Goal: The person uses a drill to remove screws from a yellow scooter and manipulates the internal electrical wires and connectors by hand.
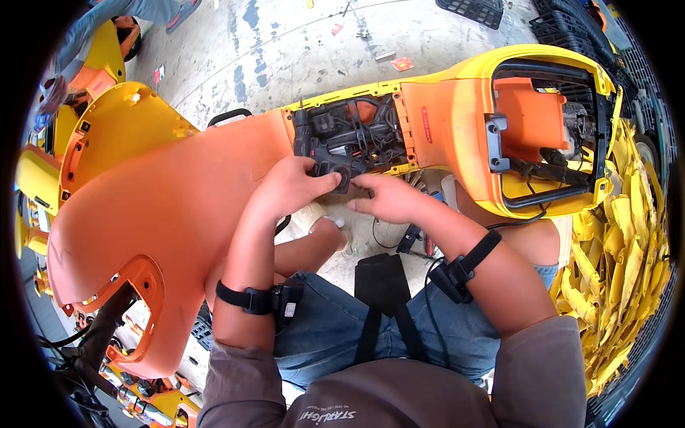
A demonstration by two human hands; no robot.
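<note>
A black cordless drill [302, 135] lies over the left end of an opening in an orange and yellow scooter body, its bit pointing away from me. My left hand [289, 187] is closed on the drill around its handle and battery end, thumb on top. Just right of the battery, my right hand [391, 200] has thumb and forefinger apart, with nothing visible between them. Its fingertips come close to the battery; whether they touch it I cannot tell. Inside the opening sit dark cables and black parts [357, 128].
A large orange panel [178, 185] spans the left, and a yellow frame [471, 93] with a black tube rim rises on the right. Yellow plastic pieces [606, 264] are heaped at far right. Black crates [474, 11] stand at the back. Another person's leg [135, 11] shows top left.
</note>
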